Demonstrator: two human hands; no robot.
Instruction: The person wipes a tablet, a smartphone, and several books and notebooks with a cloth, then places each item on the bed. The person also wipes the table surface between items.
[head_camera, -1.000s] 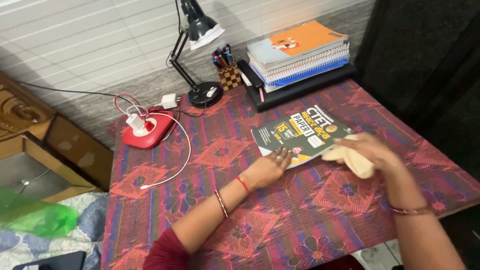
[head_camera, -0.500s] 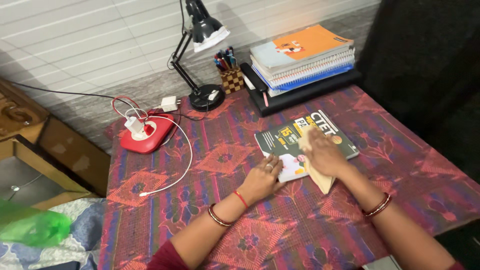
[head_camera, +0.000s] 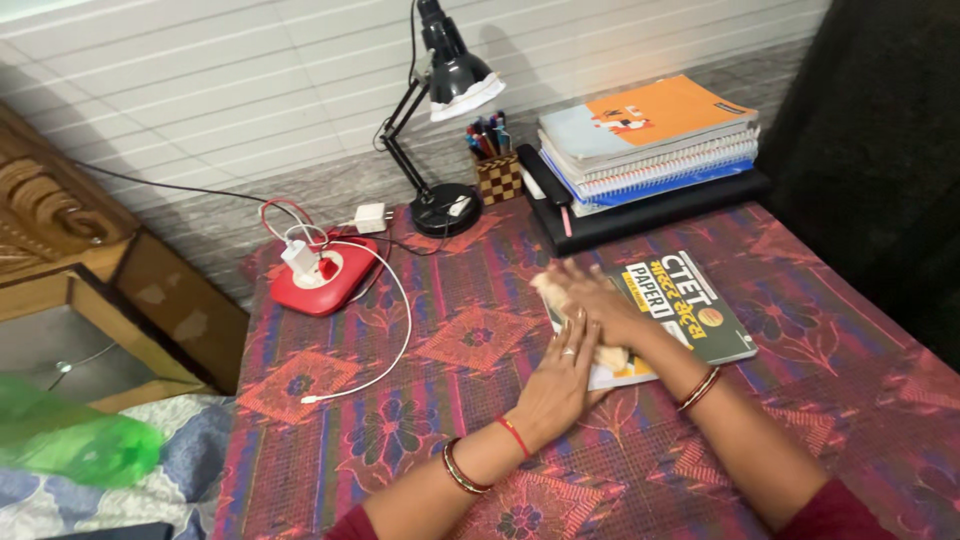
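Note:
A dark green exam book (head_camera: 690, 305) with yellow and white cover print lies flat on the patterned tablecloth (head_camera: 480, 440). My left hand (head_camera: 562, 372) rests flat on the book's near left corner, fingers stretched out and pressing down. My right hand (head_camera: 597, 300) crosses over it and grips a beige cloth (head_camera: 612, 356), pressed against the left part of the cover. A bit of the cloth also pokes out beyond my fingertips. Both wrists wear bangles.
At the back stand a black desk lamp (head_camera: 445, 208), a checkered pen holder (head_camera: 497, 176) and a stack of notebooks (head_camera: 650, 130) on a black tray. A red power strip (head_camera: 325, 278) with a white cable (head_camera: 398, 335) lies left. A green bottle (head_camera: 70, 440) is blurred at lower left.
My right hand has swept the cloth leftward across the book, from its right edge to its left part. My left hand stays on the near left corner. The camera view shifted.

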